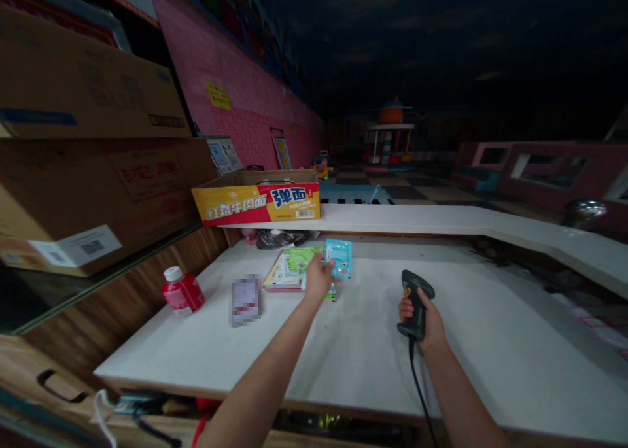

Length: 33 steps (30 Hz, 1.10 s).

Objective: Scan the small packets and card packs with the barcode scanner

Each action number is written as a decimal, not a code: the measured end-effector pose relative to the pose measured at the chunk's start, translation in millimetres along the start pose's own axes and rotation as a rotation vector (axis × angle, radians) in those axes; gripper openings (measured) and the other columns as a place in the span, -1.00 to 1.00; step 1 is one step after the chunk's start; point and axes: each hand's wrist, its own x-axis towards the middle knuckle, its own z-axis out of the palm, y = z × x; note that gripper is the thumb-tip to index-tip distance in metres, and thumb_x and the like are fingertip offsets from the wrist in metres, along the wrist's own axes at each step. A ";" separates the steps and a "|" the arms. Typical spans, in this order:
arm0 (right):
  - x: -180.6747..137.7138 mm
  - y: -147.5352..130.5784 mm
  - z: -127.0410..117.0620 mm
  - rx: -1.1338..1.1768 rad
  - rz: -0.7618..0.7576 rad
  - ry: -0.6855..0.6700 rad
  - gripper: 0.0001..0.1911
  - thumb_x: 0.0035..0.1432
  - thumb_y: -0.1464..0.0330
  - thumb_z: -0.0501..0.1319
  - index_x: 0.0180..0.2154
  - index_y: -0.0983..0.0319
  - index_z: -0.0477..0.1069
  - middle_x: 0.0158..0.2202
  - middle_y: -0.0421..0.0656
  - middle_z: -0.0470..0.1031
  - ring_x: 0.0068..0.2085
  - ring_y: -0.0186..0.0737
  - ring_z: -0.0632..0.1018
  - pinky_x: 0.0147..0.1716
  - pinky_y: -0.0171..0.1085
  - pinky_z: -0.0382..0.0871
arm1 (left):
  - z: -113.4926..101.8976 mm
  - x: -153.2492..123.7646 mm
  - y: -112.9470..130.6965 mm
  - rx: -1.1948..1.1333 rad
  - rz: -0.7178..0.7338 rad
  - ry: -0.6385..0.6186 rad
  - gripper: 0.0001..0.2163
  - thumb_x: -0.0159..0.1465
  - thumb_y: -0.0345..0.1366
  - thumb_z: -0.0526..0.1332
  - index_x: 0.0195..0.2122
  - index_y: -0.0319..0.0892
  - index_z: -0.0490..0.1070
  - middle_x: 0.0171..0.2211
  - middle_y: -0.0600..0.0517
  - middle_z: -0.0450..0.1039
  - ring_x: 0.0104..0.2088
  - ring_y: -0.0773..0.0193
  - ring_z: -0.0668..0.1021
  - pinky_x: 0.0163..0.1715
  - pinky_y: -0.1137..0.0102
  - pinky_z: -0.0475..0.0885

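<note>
My left hand (318,279) holds up a small light-blue packet (339,258) above the white counter (373,343). My right hand (426,320) grips a dark handheld barcode scanner (416,301) by its handle, head tilted toward the packet; its cable runs down off the counter's near edge. Under and behind my left hand lie a green packet (301,258) and a flat stack of booklets (282,276).
A red bottle with a white cap (182,292) lies at the counter's left, a blurred card (244,299) beside it. A yellow-and-red carton (258,196) sits on the raised shelf (441,220). Large cardboard boxes (88,140) are stacked on the left. A dark bag (279,239) lies under the shelf.
</note>
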 end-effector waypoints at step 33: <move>-79.4 43.5 32.7 -0.920 -0.194 0.198 -0.61 -0.01 0.06 0.37 -0.35 0.21 0.35 -0.68 -0.29 0.39 -0.73 -0.38 0.35 -0.80 -0.45 0.19 | 69.6 -32.9 -67.2 0.100 0.046 0.000 -0.87 0.26 -0.37 0.06 -0.17 -0.17 0.26 -0.24 -0.07 0.43 -0.27 0.20 0.55 -0.36 0.33 0.54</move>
